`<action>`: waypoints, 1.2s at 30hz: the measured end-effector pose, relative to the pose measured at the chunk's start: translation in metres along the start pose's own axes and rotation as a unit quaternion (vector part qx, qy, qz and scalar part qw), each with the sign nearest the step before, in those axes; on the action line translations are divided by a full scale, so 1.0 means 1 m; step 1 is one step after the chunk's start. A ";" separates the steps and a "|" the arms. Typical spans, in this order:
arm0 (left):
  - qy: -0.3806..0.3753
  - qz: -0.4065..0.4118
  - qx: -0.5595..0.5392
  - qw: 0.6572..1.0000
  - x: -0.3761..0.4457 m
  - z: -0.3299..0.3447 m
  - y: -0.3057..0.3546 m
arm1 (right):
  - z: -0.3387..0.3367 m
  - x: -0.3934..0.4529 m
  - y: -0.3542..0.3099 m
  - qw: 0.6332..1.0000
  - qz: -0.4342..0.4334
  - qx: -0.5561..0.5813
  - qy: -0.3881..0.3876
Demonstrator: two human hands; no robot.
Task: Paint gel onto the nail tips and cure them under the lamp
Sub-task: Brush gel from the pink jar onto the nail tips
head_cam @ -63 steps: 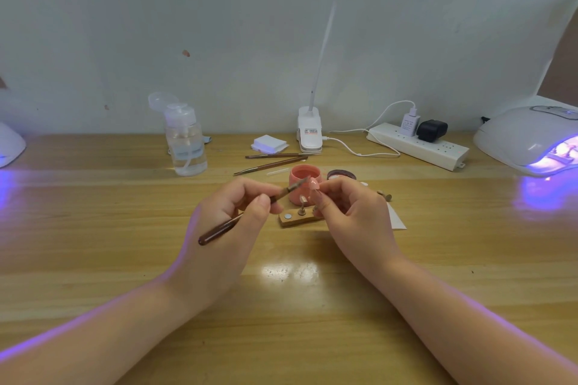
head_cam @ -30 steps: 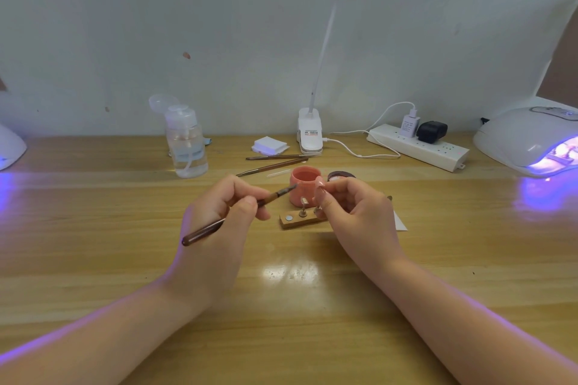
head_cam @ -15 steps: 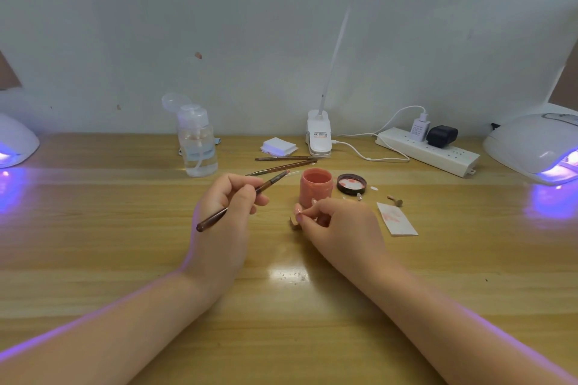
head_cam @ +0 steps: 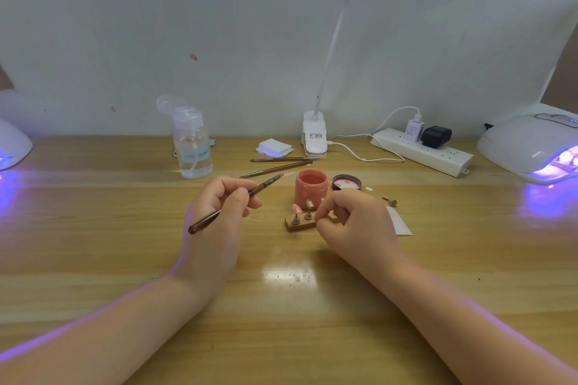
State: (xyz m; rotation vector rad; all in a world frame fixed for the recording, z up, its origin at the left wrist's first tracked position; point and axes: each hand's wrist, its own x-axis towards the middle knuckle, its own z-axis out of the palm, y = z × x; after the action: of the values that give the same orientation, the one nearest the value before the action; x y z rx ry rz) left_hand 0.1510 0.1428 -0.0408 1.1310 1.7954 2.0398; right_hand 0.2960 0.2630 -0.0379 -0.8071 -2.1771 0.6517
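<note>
Far out to the left of the left hand (head_cam: 215, 222), a curing lamp (head_cam: 12, 144) glowed violet at the counter (head_cam: 93, 228) edge. Beyond that hand and a little to its left stood a clear pump bottle (head_cam: 192, 144).

The left hand was curled round a slim brush (head_cam: 237, 201), pinched between thumb and forefingers near the middle of the handle, with the wet bristle end pointing up and away toward the open pink gel jar (head_cam: 311, 189). The brush looked light and stiff; a pencil hold close to the ferrule should give the steadiest stroke.

Between the two hands sat a small wooden stand (head_cam: 300, 223) with short metal pegs, and one pink nail tip (head_cam: 297, 206) showed on it, just in front of the jar. The tips looked tiny, thin and springy, and slick once coated, so they would best be handled by the peg or stand, never by the painted face.

The right hand (head_cam: 356, 222) was curled with its fingertips pinching down at the right end of the stand; whether it gripped a peg or the block itself could not be told.

Beyond the right hand lay the jar's lid (head_cam: 346, 182), a loose peg (head_cam: 390, 201) and a paper scrap (head_cam: 400, 223). Far to its right a second curing lamp (head_cam: 531, 147) shone, where the stand would likely go.
</note>
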 end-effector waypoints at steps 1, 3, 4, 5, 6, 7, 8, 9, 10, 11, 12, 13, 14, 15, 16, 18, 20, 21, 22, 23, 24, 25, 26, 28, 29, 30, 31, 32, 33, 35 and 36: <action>0.001 -0.002 -0.004 1.000 0.000 0.000 0.000 | 0.000 0.001 0.001 1.000 0.003 0.004 0.005; 0.002 -0.006 -0.010 1.000 0.000 0.000 0.000 | 0.001 0.003 0.003 1.000 0.005 0.010 0.016; 0.002 -0.007 -0.011 1.000 0.000 0.000 0.000 | 0.001 0.003 0.004 1.000 0.005 0.013 0.021; 0.002 -0.007 -0.011 1.000 0.000 0.000 0.000 | 0.001 0.003 0.005 1.000 0.005 0.015 0.026; 0.002 -0.008 -0.010 1.000 0.000 0.000 0.000 | 0.002 0.004 0.005 0.999 0.005 0.017 0.029; 0.003 -0.009 -0.010 1.000 0.000 0.000 0.000 | 0.002 0.004 0.006 0.999 0.006 0.018 0.029; 0.003 -0.010 -0.010 1.000 0.000 0.000 0.000 | 0.003 0.004 0.006 0.999 0.007 0.018 0.027; 0.003 -0.011 -0.011 1.000 0.000 0.000 0.000 | 0.003 0.004 0.006 1.000 0.008 0.017 0.025; 0.005 -0.014 -0.012 1.000 0.001 0.000 0.000 | 0.003 0.004 0.006 1.000 0.010 0.014 0.022; 0.007 -0.016 -0.014 1.000 0.001 0.000 0.001 | 0.003 0.004 0.006 1.000 0.010 0.010 0.021; 0.010 -0.019 -0.016 1.000 0.001 0.000 0.001 | 0.003 0.004 0.005 1.000 0.008 0.005 0.020; 0.012 -0.022 -0.017 1.000 0.001 0.000 0.001 | 0.003 0.004 0.004 1.000 0.005 -0.003 0.019; 0.014 -0.023 -0.018 0.999 0.001 0.000 0.001 | 0.004 0.003 0.004 1.000 0.001 -0.014 0.020; 0.015 -0.024 -0.018 0.999 0.001 0.000 0.002 | 0.004 0.001 0.003 0.999 -0.004 -0.031 0.018; 0.015 -0.024 -0.019 0.999 0.001 0.001 0.002 | 0.005 0.000 0.003 0.998 -0.008 -0.055 0.012; 0.014 -0.025 -0.020 0.999 0.001 0.001 0.003 | 0.009 -0.001 0.002 0.992 -0.014 -0.123 -0.006; 0.013 -0.025 -0.019 0.999 0.000 0.002 0.003 | 0.013 -0.001 0.001 0.984 -0.009 -0.176 -0.013; 0.012 -0.026 -0.018 0.999 0.000 0.002 0.003 | 0.014 0.000 0.000 0.981 -0.004 -0.191 -0.015; 0.011 -0.026 -0.018 0.999 0.000 0.002 0.003 | 0.015 0.002 0.000 0.979 0.001 -0.205 -0.020; 0.010 -0.025 -0.017 0.999 0.000 0.002 0.003 | 0.016 0.003 0.001 0.976 0.003 -0.217 -0.027; 0.009 -0.025 -0.015 1.000 0.000 0.003 0.003 | 0.017 0.004 0.001 0.973 0.005 -0.226 -0.037; 0.009 -0.024 -0.014 1.000 0.000 0.003 0.003 | 0.018 0.005 0.002 0.973 0.007 -0.227 -0.043; 0.008 -0.023 -0.014 1.000 0.000 0.003 0.004 | 0.018 0.006 0.003 0.974 0.010 -0.221 -0.045; 0.006 -0.022 -0.013 1.000 0.000 0.003 0.004 | 0.016 0.007 0.005 0.978 0.014 -0.203 -0.041; 0.003 -0.021 -0.012 1.000 0.000 0.003 0.004 | 0.015 0.008 0.005 0.979 0.011 -0.200 -0.039; 0.001 -0.020 -0.009 1.000 0.000 0.003 0.005 | 0.015 0.008 0.005 0.978 0.001 -0.204 -0.038; -0.002 -0.017 -0.007 1.000 0.000 0.003 0.005 | 0.015 0.007 0.005 0.976 -0.013 -0.212 -0.037; -0.004 -0.015 -0.005 1.000 0.000 0.003 0.005 | 0.015 0.006 0.005 0.975 -0.028 -0.218 -0.033; -0.007 -0.012 -0.003 1.000 0.000 0.003 0.005 | 0.014 0.005 0.005 0.976 -0.040 -0.214 -0.025; -0.013 -0.008 0.006 1.000 0.000 0.002 0.007 | 0.011 0.001 0.006 0.982 -0.060 -0.181 0.002; -0.019 -0.004 0.015 1.000 0.002 0.002 0.008 | 0.009 0.000 0.008 0.985 -0.069 -0.154 0.015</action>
State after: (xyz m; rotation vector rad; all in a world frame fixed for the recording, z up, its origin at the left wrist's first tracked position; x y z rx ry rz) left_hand 0.1541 0.1434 -0.0327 1.1615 1.8153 1.9799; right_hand 0.2919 0.2666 -0.0485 -0.8056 -2.3144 0.2329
